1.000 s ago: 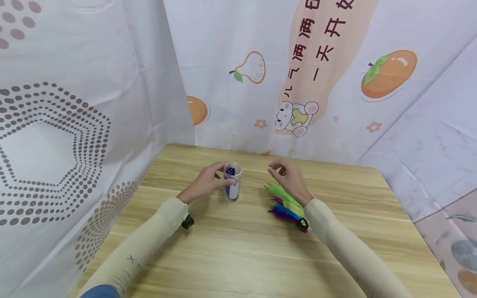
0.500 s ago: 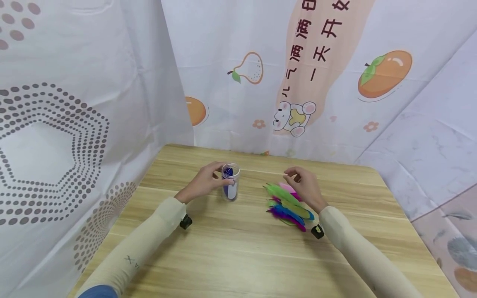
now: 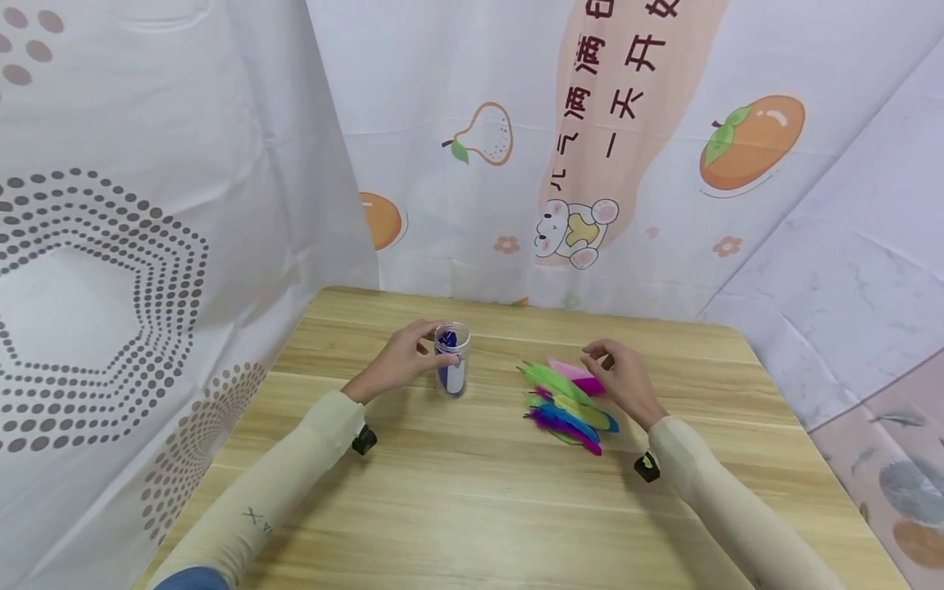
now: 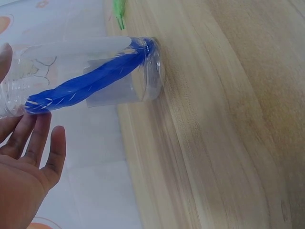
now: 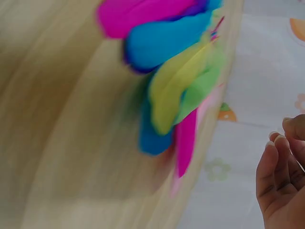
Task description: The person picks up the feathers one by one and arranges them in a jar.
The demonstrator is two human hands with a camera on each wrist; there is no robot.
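Observation:
My left hand (image 3: 398,360) grips a clear plastic jar (image 3: 456,378) near its open top, thumb on one side and fingers on the other. The jar stands upright on the table, and a blue feather (image 4: 88,85) leans inside it, as the left wrist view shows. Over to the right lies a loose pile of colourful feathers (image 3: 568,403) in green, yellow, blue, purple and pink. My right hand (image 3: 625,381) hovers just beyond the pile's right side. Its fingers are loosely bent toward the thumb, with nothing between them.
The wooden table (image 3: 472,508) reaches back to a printed white curtain (image 3: 413,123), and another patterned curtain (image 3: 243,205) hangs along the left side. Each wrist carries a small black camera, such as the right wrist camera (image 3: 646,467).
My right hand has moved right, from above the feathers to beside them, uncovering the pink ones. My left hand keeps its hold on the jar.

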